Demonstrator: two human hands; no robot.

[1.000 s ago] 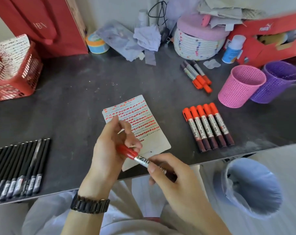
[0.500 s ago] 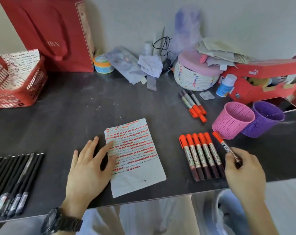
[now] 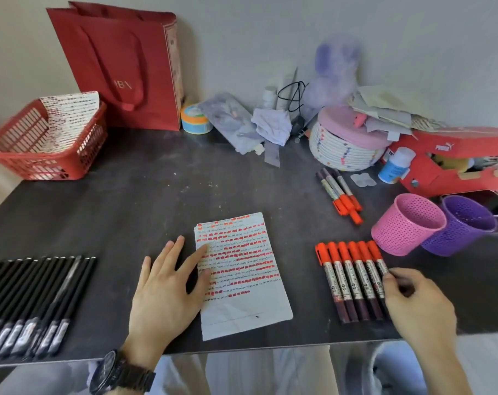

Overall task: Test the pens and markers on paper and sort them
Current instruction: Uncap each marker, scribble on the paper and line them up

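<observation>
A sheet of paper point(image 3: 242, 275) covered in rows of orange-red marks lies at the middle of the dark table. My left hand point(image 3: 168, 289) rests flat with fingers spread, its fingertips on the paper's left edge. To the right lies a row of several orange-capped markers point(image 3: 347, 277), side by side. My right hand point(image 3: 413, 303) is at the row's right end, its fingers pinching the rightmost marker point(image 3: 377, 259), which lies level with the others. Three more orange-capped markers point(image 3: 341, 195) lie farther back. A row of black pens point(image 3: 34, 300) lies at the left.
A pink mesh cup point(image 3: 407, 223) and a purple mesh cup point(image 3: 467, 223) lie tipped at the right. A red basket point(image 3: 42, 158) with marked paper stands at the back left, a red bag point(image 3: 122, 67) behind it. Clutter and a red shoebox point(image 3: 455, 163) line the back.
A second ago both hands held the marker over the paper. My right hand carried it right and set it at the end of the marker row; my left hand went flat on the paper's edge.
</observation>
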